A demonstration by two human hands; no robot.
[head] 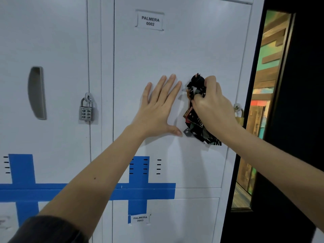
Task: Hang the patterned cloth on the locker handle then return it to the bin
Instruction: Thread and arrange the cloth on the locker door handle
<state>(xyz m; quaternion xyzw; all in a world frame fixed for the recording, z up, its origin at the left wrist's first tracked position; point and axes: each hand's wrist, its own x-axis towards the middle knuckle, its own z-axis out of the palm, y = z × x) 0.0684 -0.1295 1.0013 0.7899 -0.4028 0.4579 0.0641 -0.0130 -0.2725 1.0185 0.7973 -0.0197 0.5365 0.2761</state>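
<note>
Lockers fill the view — a white bank, with the door labelled PALMERA 0002 (175,50) at centre and a neighbouring door to the left carrying a recessed handle (36,92) and a combination padlock (85,109). Blue tape (140,191) crosses the lower panels. A second, brass-coloured padlock (238,114) hangs at the right edge of the centre door.

The left hand (157,111) lies flat and open against the centre door, fingers spread, gripping nothing. The right hand (213,104) is clenched around the patterned cloth (196,123), bunched dark fabric pressed against the door where its handle would sit; the handle itself is hidden behind cloth and hand. The loose end trails below the fist.

Assessment: hanging appears in progress, not confirmed complete. No bin is in view.

Risks from here:
- The cloth is wadded, not looped — if let go before it catches on the handle, it will likely slide off and drop.
- A recessed handle like the neighbour's offers little to hook on; thin fabric may not hold.
- Trailing fabric could snag on the brass-coloured padlock when pulled away.
</note>
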